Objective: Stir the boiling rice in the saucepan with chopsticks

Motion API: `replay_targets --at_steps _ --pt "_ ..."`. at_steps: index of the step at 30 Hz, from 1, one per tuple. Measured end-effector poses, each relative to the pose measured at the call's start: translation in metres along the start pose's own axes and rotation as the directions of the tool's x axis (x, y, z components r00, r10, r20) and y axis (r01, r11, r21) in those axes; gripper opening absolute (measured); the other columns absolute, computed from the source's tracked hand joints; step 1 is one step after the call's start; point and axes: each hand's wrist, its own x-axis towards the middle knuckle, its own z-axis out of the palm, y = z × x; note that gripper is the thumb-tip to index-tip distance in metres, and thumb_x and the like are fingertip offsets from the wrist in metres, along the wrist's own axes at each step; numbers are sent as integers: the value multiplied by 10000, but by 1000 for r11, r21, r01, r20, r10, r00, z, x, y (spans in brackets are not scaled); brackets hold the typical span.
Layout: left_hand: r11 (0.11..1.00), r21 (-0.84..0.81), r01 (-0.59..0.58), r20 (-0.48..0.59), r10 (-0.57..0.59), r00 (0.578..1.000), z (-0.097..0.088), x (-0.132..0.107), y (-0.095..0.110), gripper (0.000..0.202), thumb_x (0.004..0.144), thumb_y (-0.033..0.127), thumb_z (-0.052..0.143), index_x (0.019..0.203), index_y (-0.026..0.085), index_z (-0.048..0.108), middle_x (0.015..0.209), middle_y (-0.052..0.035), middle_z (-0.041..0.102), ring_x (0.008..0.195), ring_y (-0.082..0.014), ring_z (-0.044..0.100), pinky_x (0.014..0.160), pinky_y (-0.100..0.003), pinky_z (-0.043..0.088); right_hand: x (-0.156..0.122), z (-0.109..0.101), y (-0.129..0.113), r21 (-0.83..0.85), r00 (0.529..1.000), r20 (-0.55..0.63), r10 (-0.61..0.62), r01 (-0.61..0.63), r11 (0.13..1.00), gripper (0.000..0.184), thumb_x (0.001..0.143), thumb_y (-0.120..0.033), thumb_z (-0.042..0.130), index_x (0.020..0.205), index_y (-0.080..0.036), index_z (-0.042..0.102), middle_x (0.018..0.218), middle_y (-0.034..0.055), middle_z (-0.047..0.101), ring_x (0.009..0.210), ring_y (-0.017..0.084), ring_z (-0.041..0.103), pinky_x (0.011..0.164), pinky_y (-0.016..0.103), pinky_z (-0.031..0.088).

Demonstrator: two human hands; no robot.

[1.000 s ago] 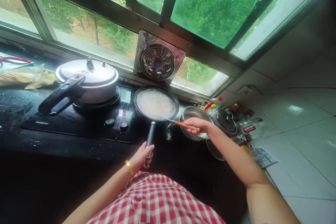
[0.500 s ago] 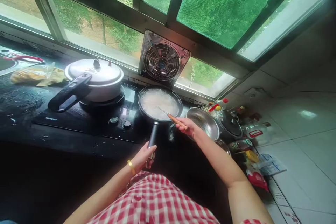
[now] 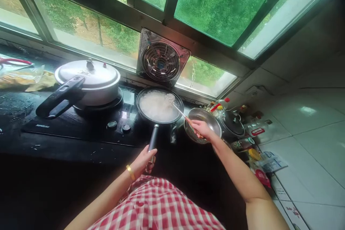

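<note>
My left hand [image 3: 146, 159] is closed around the black handle of a frying pan [image 3: 155, 122], which sits on the right side of the stove. Pale, cloudy, foaming liquid [image 3: 155, 107] fills much of the pan. In my right hand [image 3: 201, 129] is the wooden handle of a skimmer [image 3: 180, 110]. Its metal shaft slants left over the pan's rim, and its head shows at the pan's right side, carrying or coated with pale, clumped food [image 3: 169, 99]. A metal strainer basket [image 3: 196, 115] stands just right of the pan, partly behind my right hand.
A pressure cooker [image 3: 88, 79] stands on the left burner, its long handle jutting forward. An exhaust fan [image 3: 161, 59] is set in the window behind the pan. A lidded pot [image 3: 232, 122] and several jars and bottles crowd the right wall. A bag of food [image 3: 40, 81] lies far left.
My right hand has moved right, drawing the skimmer's head from the liquid's middle to the pan's right side, where it now shows. My left hand keeps its grip. The whole view has shifted slightly.
</note>
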Motion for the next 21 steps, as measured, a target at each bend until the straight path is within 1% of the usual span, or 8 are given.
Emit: replay_targets --at_steps 3,7,10,12,13,15,18,21 --pt "1000 10 7 -13 -7 1000 1 0 2 488 688 571 588 915 248 300 560 98 437 346 -46 346 324 -157 309 1 -5 5 -285 990 -100 -96 63 956 383 845 -302 517 1213 -205 559 529 -39 519 378 86 465 366 181 310" --pt "1000 19 9 -24 -9 1000 3 -1 3 491 683 578 584 902 247 295 555 99 437 347 -48 349 319 -156 304 10 -5 5 -655 934 -149 -325 153 740 295 846 -277 482 1099 -251 629 795 19 660 698 154 590 563 211 368" --pt "1000 22 3 -23 -3 1000 2 0 2 484 687 576 579 894 244 295 554 99 434 349 -47 349 317 -153 304 20 0 3 -792 928 -145 -344 100 603 265 857 -285 446 1032 -237 640 826 36 667 747 179 597 582 228 340" --pt "1000 19 -2 -19 2 1000 2 0 1 479 691 573 577 897 243 297 556 98 436 351 -46 348 315 -154 308 26 0 3 -814 933 -147 -330 75 576 255 863 -286 437 1000 -222 642 808 44 661 741 184 601 570 231 331" --pt "1000 17 -2 -19 3 1000 1 1 0 478 693 573 576 899 244 299 557 97 437 352 -47 349 314 -155 311 28 0 3 -805 937 -142 -320 79 589 251 866 -283 431 984 -218 644 790 43 654 723 180 602 560 228 331" --pt "1000 17 0 -21 1 1000 0 1 -1 475 697 574 573 905 244 301 559 96 438 354 -50 352 312 -159 315 28 -4 3 -734 960 -129 -246 75 676 263 879 -287 408 968 -213 644 703 27 622 619 154 593 516 218 332" --pt "1000 19 0 -23 0 1000 -1 3 -2 470 702 571 570 911 245 304 557 97 437 354 -54 355 311 -165 322 20 -14 3 -539 997 -72 -22 -20 842 283 893 -327 398 1024 -208 619 540 -22 520 416 111 517 409 197 307" --pt "1000 18 -2 -23 2 1000 0 2 -2 466 702 567 573 906 245 304 560 98 439 349 -51 348 311 -162 313 5 -23 -2 -403 993 33 110 -87 911 281 892 -377 432 1023 -196 602 475 -49 463 337 88 459 333 176 263"
